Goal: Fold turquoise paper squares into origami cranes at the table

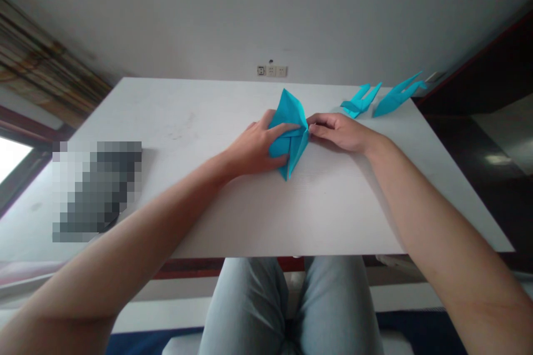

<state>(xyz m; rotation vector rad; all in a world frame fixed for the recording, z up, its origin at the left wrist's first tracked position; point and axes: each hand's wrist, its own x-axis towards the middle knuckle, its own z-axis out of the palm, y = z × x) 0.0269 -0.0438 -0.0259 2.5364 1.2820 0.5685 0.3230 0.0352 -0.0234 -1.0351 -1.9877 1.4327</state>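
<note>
A partly folded sheet of blue origami paper (291,105) lies near the middle of the white table, its points facing away from and toward me. My left hand (266,147) rests over its left side, the fingers spread across the folds and pressing on them. At the paper's right corner, my right hand (335,130) has thumb and forefinger pinched together on the edge. Part of the paper is hidden under my left fingers.
Two folded blue paper cranes, one smaller (360,102) and one larger (397,99), stand at the table's back right. A dark pixelated object (100,188) lies on the left. The white table (250,222) ends just before my knees; wall sockets (271,71) sit behind it.
</note>
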